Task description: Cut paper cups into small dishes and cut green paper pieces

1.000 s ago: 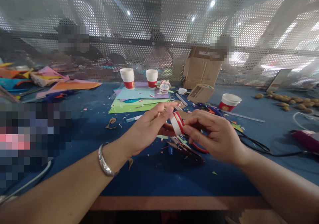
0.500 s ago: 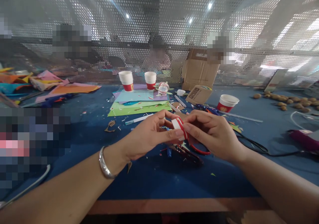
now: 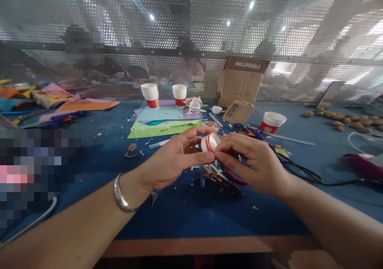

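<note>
Above the middle of the table I hold a short white paper cup piece (image 3: 208,143) ringed with red stripes, its open side turned to the right. My left hand (image 3: 182,151) is closed on it, with the thumb below and the index finger curved over the top. The fingertips of my right hand (image 3: 249,157) are pinched at its lower right edge and hide part of it. Beneath my hands lie paper scraps (image 3: 220,177), a blue object (image 3: 202,180) and a dark item (image 3: 233,188) with a red curved part near it, partly hidden.
Paper cups (image 3: 152,101) stand behind on coloured sheets (image 3: 167,130), near a small striped round piece (image 3: 195,104). Another cup (image 3: 273,122), a cardboard box (image 3: 239,87) and a black cable (image 3: 311,177) are to the right. Walnut-like brown objects (image 3: 356,119) lie far right.
The cup piece has turned in my fingers, so its open side now shows. My right fingertips have shifted down to its lower edge. My left hand still holds it.
</note>
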### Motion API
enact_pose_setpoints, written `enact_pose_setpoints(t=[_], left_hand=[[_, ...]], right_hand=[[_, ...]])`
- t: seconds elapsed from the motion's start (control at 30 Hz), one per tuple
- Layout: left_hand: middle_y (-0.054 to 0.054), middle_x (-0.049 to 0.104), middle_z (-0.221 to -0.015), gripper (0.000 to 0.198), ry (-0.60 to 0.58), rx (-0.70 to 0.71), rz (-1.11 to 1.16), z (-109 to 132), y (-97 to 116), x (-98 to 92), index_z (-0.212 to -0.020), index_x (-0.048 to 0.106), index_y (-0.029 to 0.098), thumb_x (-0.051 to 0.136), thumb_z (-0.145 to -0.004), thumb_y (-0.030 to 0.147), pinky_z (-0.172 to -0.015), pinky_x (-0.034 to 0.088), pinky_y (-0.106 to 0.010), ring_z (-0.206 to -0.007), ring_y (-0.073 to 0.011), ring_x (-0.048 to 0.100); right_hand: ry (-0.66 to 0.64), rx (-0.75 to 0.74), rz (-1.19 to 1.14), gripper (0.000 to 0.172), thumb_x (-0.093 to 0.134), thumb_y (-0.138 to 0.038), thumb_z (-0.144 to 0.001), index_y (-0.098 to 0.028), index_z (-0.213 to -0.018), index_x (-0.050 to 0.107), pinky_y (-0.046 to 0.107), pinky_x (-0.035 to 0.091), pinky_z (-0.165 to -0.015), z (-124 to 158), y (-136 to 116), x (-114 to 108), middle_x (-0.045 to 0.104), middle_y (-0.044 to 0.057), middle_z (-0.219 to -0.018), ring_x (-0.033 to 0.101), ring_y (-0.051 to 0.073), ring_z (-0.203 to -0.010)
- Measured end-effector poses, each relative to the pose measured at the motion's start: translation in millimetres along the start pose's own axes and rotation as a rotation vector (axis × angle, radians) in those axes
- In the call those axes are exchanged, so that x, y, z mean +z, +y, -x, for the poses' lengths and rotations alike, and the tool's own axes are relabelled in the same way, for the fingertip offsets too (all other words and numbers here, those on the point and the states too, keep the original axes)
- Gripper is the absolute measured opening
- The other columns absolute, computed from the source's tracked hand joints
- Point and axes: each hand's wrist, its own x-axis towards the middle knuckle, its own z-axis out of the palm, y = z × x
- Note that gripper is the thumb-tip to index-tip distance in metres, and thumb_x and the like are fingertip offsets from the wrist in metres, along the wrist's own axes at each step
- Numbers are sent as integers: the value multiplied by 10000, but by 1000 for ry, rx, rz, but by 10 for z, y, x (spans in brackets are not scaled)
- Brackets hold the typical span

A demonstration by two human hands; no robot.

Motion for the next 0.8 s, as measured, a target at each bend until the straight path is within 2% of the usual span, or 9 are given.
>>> enact_pose_setpoints(t=[0.1,0.17,0.3,0.37,0.53,0.67,0.8], left_hand=[[-58,687,-1183,454,7,-31,93,0,14,24,-1304,596,261,719,-873,196,-915,554,-315,-1078,-186,652],[-52,713,-1102,473,34,-37,151,-12,23,37,-1319,588,241,705,-870,151,-910,563,-317,-1009,-171,678],[-54,724,-1071,437,116,-68,203,-46,27,32,-1263,626,204,698,-844,100,-843,594,-305,-918,-163,702],[-49,723,-1067,426,123,-72,199,-55,22,20,-1233,639,203,710,-828,94,-831,601,-304,-911,-162,700],[-59,728,-1070,430,105,-58,135,-51,-5,14,-1214,638,193,743,-802,132,-861,590,-336,-935,-182,701],[-49,740,-964,391,119,18,-51,-53,-31,25,-1182,627,174,746,-811,196,-811,590,-333,-860,-185,711],[-32,743,-917,315,214,128,-243,-72,-24,3,-1117,645,181,738,-819,225,-752,573,-284,-825,-176,705]], right_hand=[[-22,-73,5,79,594,-204,-973,-191,-992,670,312,503,-789,8,4,20,681,50,-911,626,163,-838],[30,-95,32,83,603,-190,-967,-204,-1010,673,318,517,-817,17,-11,20,696,50,-946,646,170,-879],[262,28,117,90,627,-189,-947,-221,-1005,688,284,532,-687,29,-36,-6,676,31,-903,641,146,-754],[317,111,97,79,649,-220,-937,-217,-1004,692,269,524,-631,25,-21,-13,657,20,-879,624,126,-683],[233,250,10,160,656,-323,-935,-187,-1002,704,247,482,-539,-19,45,5,680,28,-834,604,127,-639],[176,296,-50,184,645,-341,-937,-178,-985,715,245,475,-529,-38,37,19,700,34,-824,615,136,-643],[167,303,-104,193,650,-344,-932,-182,-1018,711,244,492,-543,-29,44,19,699,26,-817,622,131,-627]])
